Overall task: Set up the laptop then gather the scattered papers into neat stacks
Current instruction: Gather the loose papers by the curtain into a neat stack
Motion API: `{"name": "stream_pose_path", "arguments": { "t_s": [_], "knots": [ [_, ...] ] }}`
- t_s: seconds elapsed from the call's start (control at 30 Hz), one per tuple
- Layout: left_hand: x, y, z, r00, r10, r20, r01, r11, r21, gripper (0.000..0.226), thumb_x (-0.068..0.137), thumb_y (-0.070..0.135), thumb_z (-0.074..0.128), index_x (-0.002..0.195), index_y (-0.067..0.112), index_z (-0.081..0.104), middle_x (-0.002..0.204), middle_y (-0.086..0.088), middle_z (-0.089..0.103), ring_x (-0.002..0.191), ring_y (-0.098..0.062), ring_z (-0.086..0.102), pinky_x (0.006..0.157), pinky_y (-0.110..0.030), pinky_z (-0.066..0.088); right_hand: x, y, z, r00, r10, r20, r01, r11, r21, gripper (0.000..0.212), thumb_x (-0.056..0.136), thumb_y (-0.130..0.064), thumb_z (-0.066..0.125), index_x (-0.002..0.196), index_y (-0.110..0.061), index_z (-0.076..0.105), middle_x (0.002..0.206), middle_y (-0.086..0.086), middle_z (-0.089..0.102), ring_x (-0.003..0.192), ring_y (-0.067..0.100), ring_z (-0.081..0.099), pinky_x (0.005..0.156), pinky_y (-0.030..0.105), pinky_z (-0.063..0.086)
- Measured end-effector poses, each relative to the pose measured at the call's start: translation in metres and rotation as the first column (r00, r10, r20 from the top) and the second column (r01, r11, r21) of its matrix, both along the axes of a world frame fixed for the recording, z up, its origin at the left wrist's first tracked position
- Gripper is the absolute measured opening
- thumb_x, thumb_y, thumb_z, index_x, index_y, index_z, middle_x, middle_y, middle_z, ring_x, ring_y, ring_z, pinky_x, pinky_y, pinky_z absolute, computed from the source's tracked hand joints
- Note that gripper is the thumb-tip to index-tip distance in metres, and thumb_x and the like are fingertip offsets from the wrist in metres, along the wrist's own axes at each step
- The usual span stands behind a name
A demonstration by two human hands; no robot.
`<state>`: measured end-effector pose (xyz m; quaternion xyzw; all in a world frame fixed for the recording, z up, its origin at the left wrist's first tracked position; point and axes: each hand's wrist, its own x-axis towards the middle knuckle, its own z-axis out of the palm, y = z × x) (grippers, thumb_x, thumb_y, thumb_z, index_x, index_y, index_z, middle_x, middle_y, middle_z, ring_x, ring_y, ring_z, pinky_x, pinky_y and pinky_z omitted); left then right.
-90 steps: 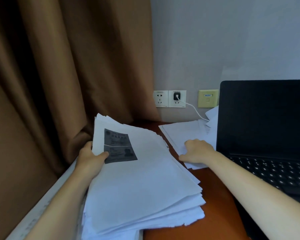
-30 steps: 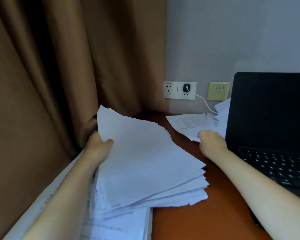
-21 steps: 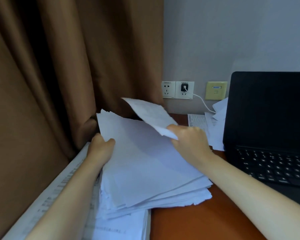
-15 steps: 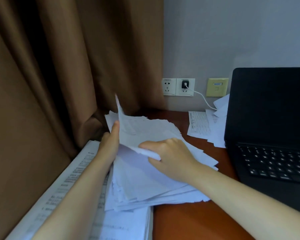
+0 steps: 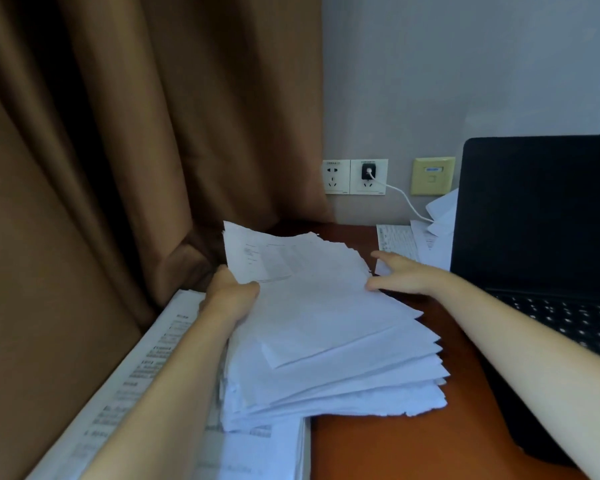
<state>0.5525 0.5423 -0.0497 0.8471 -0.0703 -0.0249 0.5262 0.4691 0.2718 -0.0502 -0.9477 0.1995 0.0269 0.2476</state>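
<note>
- Saw a big pile of papers [image 5: 326, 323] lying on the left part of the bench [image 5: 395, 445], messy, with sheets fanned out at the near right corner.
- Saw the pile's left side resting on a wide printed sheet [image 5: 136, 375] at the left edge of the bench.
- Found faint print on the top sheet near the far left corner, too blurry to read.
- Gripped the left edge of the pile with the left hand [image 5: 231, 294], thumb curled over the top.
- Could not see the other fingers of that hand, hidden under the sheets.
- Reached the right hand [image 5: 400, 273] past the far right edge of the pile, fingers [image 5: 383, 255] straight and a little spread, holding nothing.
- Saw some loose papers [image 5: 426, 244] lying flat and overlapping just behind that hand, right beside the laptop [image 5: 541, 220].
- Could not tell if a fingertip touched the nearest loose sheet or only came close.
- Found the laptop open on the right of the bench, screen dark, keys showing.
- Spotted two white wall sockets [image 5: 354, 176] behind the bench, with a black plug [image 5: 367, 171] in the right one and a white cable [image 5: 406, 199] running down toward the loose papers.
- Spotted a yellow wall plate [image 5: 433, 175] next to the sockets.
- Saw a brown curtain [image 5: 153, 133] hanging on the left, down to the far corner of the bench.
</note>
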Motion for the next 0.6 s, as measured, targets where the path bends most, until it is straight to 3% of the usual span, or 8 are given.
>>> {"name": "stream_pose_path", "arguments": {
  "t_s": [0.07, 0.1, 0.2, 0.33, 0.43, 0.53, 0.6],
  "knots": [
    [0.003, 0.002, -0.009, 0.998, -0.006, 0.065, 0.001, 0.996, 0.084, 0.049, 0.067, 0.03, 0.057, 0.113, 0.016, 0.053, 0.115, -0.006, 0.063, 0.104, -0.032, 0.059, 0.094, -0.044, 0.047, 0.004, -0.012, -0.001, 0.996, -0.015, -0.087, 0.015, 1.0, -0.004, 0.091, 0.08, -0.045, 0.063, 0.151, -0.03, 0.008, 0.16, 0.006, 0.0, 0.146, 0.029, 0.008, 0.116, 0.045, 0.018],
    [0.002, 0.002, -0.01, 0.996, -0.011, 0.092, 0.002, 0.995, 0.1, 0.044, 0.073, 0.026, 0.059, 0.115, 0.017, 0.051, 0.117, -0.006, 0.062, 0.107, -0.032, 0.057, 0.095, -0.045, 0.046, 0.006, -0.018, -0.001, 0.995, -0.033, -0.093, 0.03, 0.999, -0.035, 0.092, 0.081, -0.045, 0.063, 0.151, -0.03, 0.007, 0.16, 0.007, 0.0, 0.146, 0.029, 0.011, 0.116, 0.043, 0.02],
    [0.001, 0.003, -0.011, 0.988, -0.025, 0.151, 0.012, 0.996, 0.085, 0.039, 0.081, 0.014, 0.059, 0.119, 0.017, 0.049, 0.122, -0.007, 0.061, 0.111, -0.031, 0.056, 0.096, -0.045, 0.046, 0.01, -0.028, 0.005, 0.996, -0.086, -0.032, 0.08, 0.986, -0.147, 0.089, 0.083, -0.039, 0.065, 0.152, -0.022, 0.012, 0.158, 0.007, 0.016, 0.139, 0.028, 0.029, 0.109, 0.034, 0.031],
    [0.005, 0.002, -0.01, 0.986, -0.01, 0.168, 0.008, 1.0, 0.013, 0.039, 0.084, 0.006, 0.058, 0.122, 0.01, 0.051, 0.122, -0.007, 0.06, 0.111, -0.026, 0.055, 0.084, -0.029, 0.042, 0.013, -0.037, 0.009, 0.994, -0.108, -0.017, 0.098, 0.949, -0.298, 0.081, 0.084, -0.031, 0.064, 0.15, -0.014, 0.02, 0.152, 0.009, 0.031, 0.134, 0.029, 0.038, 0.105, 0.033, 0.036],
    [0.005, 0.002, -0.011, 0.985, -0.018, 0.174, 0.019, 1.0, -0.001, 0.039, 0.085, 0.006, 0.059, 0.123, 0.009, 0.051, 0.123, -0.008, 0.059, 0.111, -0.027, 0.055, 0.082, -0.028, 0.041, 0.014, -0.034, 0.007, 0.989, -0.151, 0.007, 0.14, 0.901, -0.41, 0.062, 0.085, -0.023, 0.064, 0.139, -0.01, 0.037, 0.135, 0.014, 0.049, 0.117, 0.031, 0.052, 0.091, 0.035, 0.046],
    [0.005, 0.003, -0.011, 0.986, -0.024, 0.168, 0.026, 1.0, -0.008, 0.038, 0.085, 0.004, 0.059, 0.122, 0.008, 0.052, 0.122, -0.009, 0.06, 0.11, -0.026, 0.055, 0.082, -0.028, 0.041, 0.014, -0.027, -0.003, 0.971, -0.222, 0.094, 0.235, 0.786, -0.572, 0.029, 0.089, -0.007, 0.054, 0.118, -0.006, 0.052, 0.119, 0.014, 0.058, 0.108, 0.031, 0.056, 0.081, 0.034, 0.046],
    [0.005, 0.004, -0.011, 0.985, -0.027, 0.168, 0.029, 0.999, -0.012, 0.037, 0.084, 0.004, 0.058, 0.121, 0.007, 0.053, 0.122, -0.009, 0.061, 0.108, -0.025, 0.056, 0.081, -0.028, 0.041, 0.012, -0.021, -0.009, 0.947, -0.275, 0.164, 0.316, 0.721, -0.617, 0.023, 0.092, -0.004, 0.048, 0.113, -0.006, 0.056, 0.113, 0.013, 0.06, 0.106, 0.03, 0.058, 0.076, 0.033, 0.046]
  ]
}}
